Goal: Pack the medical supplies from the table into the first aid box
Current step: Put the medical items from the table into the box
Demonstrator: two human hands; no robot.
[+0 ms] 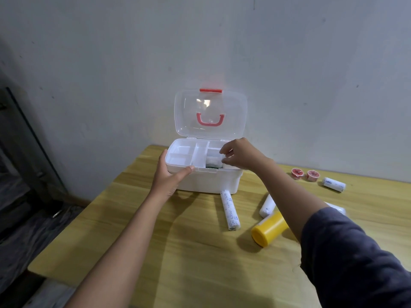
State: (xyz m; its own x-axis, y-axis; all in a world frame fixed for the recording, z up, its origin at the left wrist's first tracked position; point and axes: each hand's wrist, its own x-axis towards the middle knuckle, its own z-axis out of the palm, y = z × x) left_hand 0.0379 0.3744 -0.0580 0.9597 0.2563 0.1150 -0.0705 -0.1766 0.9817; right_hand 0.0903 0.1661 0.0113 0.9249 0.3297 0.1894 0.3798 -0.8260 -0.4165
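Right hand: fingertips curl over the box's right compartment, hiding whether they grip anything.
White item in box: partly behind the tray wall; kind unclear.
Green thing under tray: only a sliver shows.
Yellow bottle: upper end hidden by the right forearm.
White roll at right: mostly covered by the sleeve.
Print on long roll: too small to read.
Two red cups: contents blurred.

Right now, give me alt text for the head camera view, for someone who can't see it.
A person's right hand reaches into an open white first aid box on a wooden table while the left hand steadies its front left corner. Wrapped bandage rolls, a yellow bottle and two small red tape rolls lie to the right.
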